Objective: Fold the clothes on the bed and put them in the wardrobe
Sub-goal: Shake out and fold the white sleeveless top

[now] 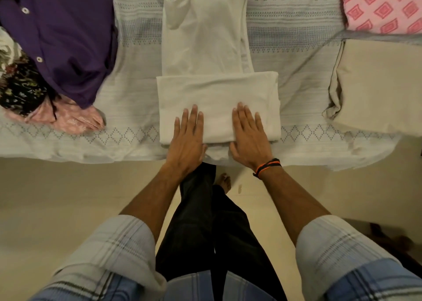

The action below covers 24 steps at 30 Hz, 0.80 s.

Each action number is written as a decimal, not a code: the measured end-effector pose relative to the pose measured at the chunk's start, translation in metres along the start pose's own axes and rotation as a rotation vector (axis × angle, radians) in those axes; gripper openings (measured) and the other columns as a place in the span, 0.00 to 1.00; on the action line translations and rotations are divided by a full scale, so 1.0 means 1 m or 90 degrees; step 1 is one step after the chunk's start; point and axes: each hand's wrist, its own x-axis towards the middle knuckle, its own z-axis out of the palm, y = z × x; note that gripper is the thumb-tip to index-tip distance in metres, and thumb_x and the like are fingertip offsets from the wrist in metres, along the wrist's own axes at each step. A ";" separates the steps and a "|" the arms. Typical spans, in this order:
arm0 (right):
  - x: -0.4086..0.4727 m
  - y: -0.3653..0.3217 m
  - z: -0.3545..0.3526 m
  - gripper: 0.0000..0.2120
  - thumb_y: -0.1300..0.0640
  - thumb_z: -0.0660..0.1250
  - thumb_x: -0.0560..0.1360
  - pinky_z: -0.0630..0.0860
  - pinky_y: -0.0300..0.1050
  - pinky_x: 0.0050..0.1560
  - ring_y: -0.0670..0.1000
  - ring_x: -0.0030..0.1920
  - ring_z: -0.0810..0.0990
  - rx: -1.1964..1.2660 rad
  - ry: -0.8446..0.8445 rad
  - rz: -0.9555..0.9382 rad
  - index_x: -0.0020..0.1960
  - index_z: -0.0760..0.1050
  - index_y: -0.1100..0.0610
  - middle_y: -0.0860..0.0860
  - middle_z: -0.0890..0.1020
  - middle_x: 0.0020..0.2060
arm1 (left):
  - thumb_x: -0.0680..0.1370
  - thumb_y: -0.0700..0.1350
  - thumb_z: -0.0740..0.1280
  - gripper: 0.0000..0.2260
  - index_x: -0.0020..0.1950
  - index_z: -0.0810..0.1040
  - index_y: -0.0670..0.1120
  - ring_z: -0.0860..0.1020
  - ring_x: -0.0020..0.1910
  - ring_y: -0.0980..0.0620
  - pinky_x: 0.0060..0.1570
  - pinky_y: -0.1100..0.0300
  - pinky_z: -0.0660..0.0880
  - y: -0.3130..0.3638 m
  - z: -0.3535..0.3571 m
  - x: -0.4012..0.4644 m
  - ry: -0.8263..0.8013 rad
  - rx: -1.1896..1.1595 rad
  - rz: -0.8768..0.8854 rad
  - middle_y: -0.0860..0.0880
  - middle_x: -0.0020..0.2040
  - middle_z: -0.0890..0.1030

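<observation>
Pressing flat on a half-folded white garment [219, 90], a person at the near edge of the bed [137, 72] works through a pile of laundry. At far left, an unfolded heap waits: a purple buttoned shirt [68, 40] draped over a dark floral piece [20, 90] and a pink one [75, 120], well apart from the work. The left hand [186, 138] lies palm-down, fingers straight and together, on the left half of the doubled lower section; nothing is gripped. The garment's long axis runs straight away from the person, its unfolded upper part with armholes stretching toward the far side of the bed. The right hand [250, 136], a banded wrist behind it, rests the same way on the right half, fingers straight, holding nothing. Both hands sit equally near the fold, so the next turn likely rolls the doubled section forward, away from the body, along that axis. To the right, a beige folded item [376, 86] and a pink diamond-print piece [383, 6] lie clear of the path. The wardrobe is not in view.
</observation>
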 end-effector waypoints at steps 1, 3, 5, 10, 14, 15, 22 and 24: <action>0.003 0.001 0.000 0.42 0.56 0.62 0.70 0.52 0.63 0.76 0.62 0.79 0.50 0.002 0.003 0.013 0.79 0.49 0.66 0.63 0.51 0.78 | 0.77 0.45 0.65 0.40 0.79 0.41 0.37 0.41 0.78 0.36 0.76 0.39 0.45 0.004 0.000 0.003 0.001 0.013 -0.013 0.36 0.79 0.40; 0.007 0.003 0.000 0.37 0.63 0.60 0.71 0.53 0.64 0.76 0.63 0.78 0.53 -0.010 0.011 0.012 0.78 0.51 0.67 0.64 0.53 0.78 | 0.76 0.40 0.61 0.39 0.78 0.40 0.37 0.40 0.78 0.35 0.75 0.37 0.45 0.006 -0.002 0.006 -0.006 0.043 -0.031 0.37 0.79 0.38; 0.007 0.010 -0.001 0.33 0.69 0.52 0.73 0.52 0.64 0.76 0.63 0.78 0.53 -0.022 0.026 0.004 0.78 0.51 0.67 0.64 0.53 0.78 | 0.77 0.36 0.59 0.36 0.79 0.40 0.37 0.40 0.78 0.35 0.75 0.37 0.45 0.002 -0.004 0.006 -0.003 0.071 -0.039 0.37 0.79 0.38; -0.001 0.026 -0.014 0.29 0.73 0.52 0.78 0.50 0.60 0.78 0.60 0.79 0.53 -0.039 0.028 0.016 0.78 0.51 0.66 0.63 0.53 0.78 | 0.77 0.30 0.64 0.37 0.79 0.44 0.37 0.49 0.78 0.36 0.75 0.38 0.53 -0.025 -0.014 -0.005 -0.012 0.112 -0.059 0.38 0.80 0.44; -0.012 0.026 -0.035 0.26 0.73 0.54 0.78 0.56 0.59 0.76 0.61 0.76 0.61 -0.003 0.038 0.027 0.76 0.59 0.67 0.64 0.62 0.75 | 0.75 0.33 0.69 0.31 0.76 0.60 0.36 0.66 0.73 0.37 0.68 0.43 0.67 -0.030 -0.043 -0.016 0.006 0.120 -0.049 0.36 0.76 0.62; -0.018 0.024 -0.041 0.25 0.73 0.55 0.78 0.58 0.59 0.75 0.61 0.75 0.63 0.004 0.048 0.031 0.75 0.62 0.67 0.64 0.65 0.74 | 0.75 0.33 0.69 0.28 0.73 0.65 0.37 0.71 0.69 0.37 0.64 0.45 0.71 -0.027 -0.052 -0.022 0.026 0.120 -0.050 0.36 0.73 0.68; -0.066 0.013 -0.075 0.17 0.69 0.58 0.77 0.72 0.54 0.57 0.61 0.59 0.77 -0.043 0.036 0.061 0.64 0.73 0.62 0.59 0.79 0.60 | 0.77 0.34 0.62 0.14 0.62 0.73 0.43 0.79 0.54 0.40 0.47 0.49 0.75 -0.002 -0.086 -0.066 0.025 0.106 -0.089 0.42 0.58 0.79; -0.086 0.011 -0.077 0.16 0.68 0.59 0.76 0.74 0.53 0.54 0.60 0.58 0.77 -0.057 0.027 0.066 0.63 0.74 0.60 0.57 0.79 0.58 | 0.77 0.35 0.62 0.15 0.63 0.73 0.44 0.78 0.55 0.41 0.49 0.48 0.76 0.007 -0.085 -0.084 0.015 0.100 -0.104 0.43 0.58 0.79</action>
